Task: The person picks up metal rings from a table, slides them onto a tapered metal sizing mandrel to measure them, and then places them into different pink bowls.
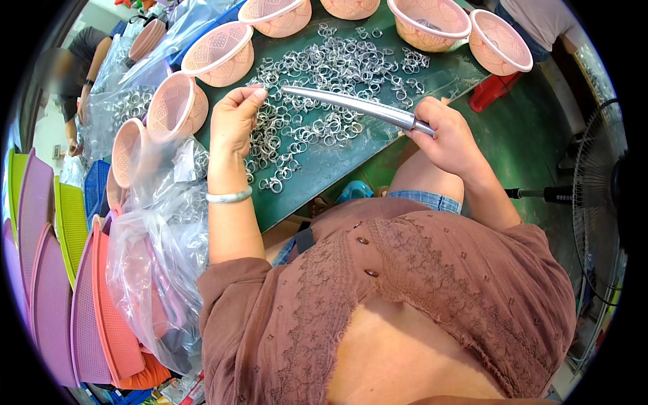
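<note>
My right hand [445, 131] is closed around the narrow handle end of a tapered metal ring mandrel [351, 104]. The mandrel points left, its thin tip close to my left hand. Thumb and forefinger of my left hand [236, 115] are pinched together; whatever is between them is too small to make out. A pale bangle [229, 196] circles my left wrist. Beneath and beyond the mandrel, a large spread of loose silver-coloured rings [337, 64] covers much of the green table [324, 169].
Pink plastic baskets [219, 54] line the table's far and left edges; one basket [428, 23] has some rings inside. Clear plastic bags [162, 250] and stacked coloured baskets [88, 297] stand at left. A black fan [594, 175] is at right. Two other people are partly visible.
</note>
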